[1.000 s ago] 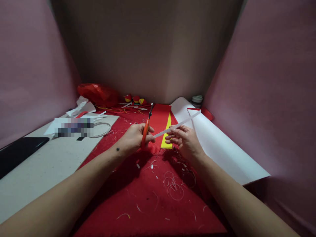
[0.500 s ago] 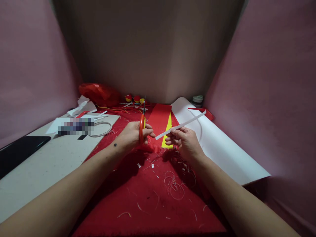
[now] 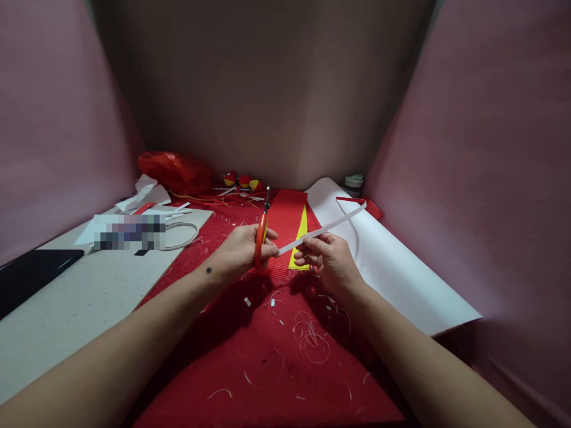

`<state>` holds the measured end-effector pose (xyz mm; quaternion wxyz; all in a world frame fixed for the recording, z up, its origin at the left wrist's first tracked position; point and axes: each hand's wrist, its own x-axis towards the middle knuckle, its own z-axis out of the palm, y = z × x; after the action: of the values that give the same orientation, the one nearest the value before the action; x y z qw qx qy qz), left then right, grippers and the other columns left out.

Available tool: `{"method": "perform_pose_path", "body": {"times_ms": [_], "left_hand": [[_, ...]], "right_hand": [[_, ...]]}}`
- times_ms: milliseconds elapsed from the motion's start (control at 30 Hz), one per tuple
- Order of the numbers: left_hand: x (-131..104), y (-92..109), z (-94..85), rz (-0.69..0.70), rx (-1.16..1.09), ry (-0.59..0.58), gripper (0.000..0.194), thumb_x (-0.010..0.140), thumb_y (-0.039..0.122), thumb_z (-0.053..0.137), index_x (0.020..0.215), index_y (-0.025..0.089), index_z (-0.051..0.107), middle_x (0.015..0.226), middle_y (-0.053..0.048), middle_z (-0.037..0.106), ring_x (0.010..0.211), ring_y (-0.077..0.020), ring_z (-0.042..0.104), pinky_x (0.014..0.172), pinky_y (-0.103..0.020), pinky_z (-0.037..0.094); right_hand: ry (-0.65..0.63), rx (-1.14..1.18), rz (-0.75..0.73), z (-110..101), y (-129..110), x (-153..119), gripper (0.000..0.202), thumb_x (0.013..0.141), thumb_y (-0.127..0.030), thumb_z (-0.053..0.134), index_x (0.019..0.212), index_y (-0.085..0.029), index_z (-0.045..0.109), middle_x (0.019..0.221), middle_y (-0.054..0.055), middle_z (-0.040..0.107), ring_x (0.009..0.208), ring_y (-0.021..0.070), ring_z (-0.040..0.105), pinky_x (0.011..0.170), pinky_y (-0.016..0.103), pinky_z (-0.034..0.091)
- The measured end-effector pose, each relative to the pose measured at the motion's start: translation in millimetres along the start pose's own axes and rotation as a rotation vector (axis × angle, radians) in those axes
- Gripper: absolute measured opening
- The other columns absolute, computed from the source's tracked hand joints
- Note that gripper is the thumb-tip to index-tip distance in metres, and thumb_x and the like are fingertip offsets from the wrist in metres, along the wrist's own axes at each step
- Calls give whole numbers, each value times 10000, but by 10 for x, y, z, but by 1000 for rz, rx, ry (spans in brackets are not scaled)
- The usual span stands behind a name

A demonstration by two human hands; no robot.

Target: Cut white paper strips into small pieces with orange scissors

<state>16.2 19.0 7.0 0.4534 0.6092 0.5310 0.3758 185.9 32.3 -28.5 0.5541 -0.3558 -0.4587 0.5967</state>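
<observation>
Orange-handled scissors (image 3: 260, 241) hang from my left hand (image 3: 243, 249), their dark blades pointing up and away. The fingertips of this hand also meet the near end of a narrow strip (image 3: 330, 226), white on one face and red on the other. My right hand (image 3: 330, 258) pinches that strip between thumb and finger a little further along. From there the strip runs up to the right and folds back, showing its red side. Beneath and beyond the hands lie a ribbed red sheet (image 3: 285, 217) and a yellow piece (image 3: 300, 249).
Thread scraps (image 3: 312, 342) litter the red cloth (image 3: 250, 368). A large white sheet (image 3: 401, 285) lies right; a pale board (image 3: 120, 279) with a black device (image 3: 40, 273) lies left. Behind are a red plastic bag (image 3: 173, 169), small red-yellow ornaments (image 3: 244, 181) and a lidded jar (image 3: 354, 183).
My left fingertips have come to the strip's near end, and the scissors' blades have tilted slightly right. The view has shifted a little.
</observation>
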Motion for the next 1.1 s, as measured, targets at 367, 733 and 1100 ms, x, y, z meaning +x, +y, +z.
{"method": "perform_pose_path", "body": {"times_ms": [367,733,1100], "left_hand": [[-6,25,30,-37,29,39,292,601,204,627,857,115,519,583,26,549,476,-79,439,476,-231,341],[10,-22,51,-16,-10,26,284,597,203,625,847,126,516,607,26,569,500,-87,474,498,-233,365],[-11,8,64,-43,-2,28,286,603,183,625,857,119,508,613,27,558,504,-82,470,495,-228,374]], "right_hand": [[-25,-7,-15,18,29,-3,108,658,-178,618,737,-122,570,642,22,602,527,133,604,538,289,511],[-38,-73,69,58,133,-36,64,650,-164,618,698,-128,596,633,23,596,528,136,600,522,291,502],[-66,-70,106,57,135,-56,79,685,-209,603,721,-140,590,642,34,602,541,142,605,505,285,496]]}}
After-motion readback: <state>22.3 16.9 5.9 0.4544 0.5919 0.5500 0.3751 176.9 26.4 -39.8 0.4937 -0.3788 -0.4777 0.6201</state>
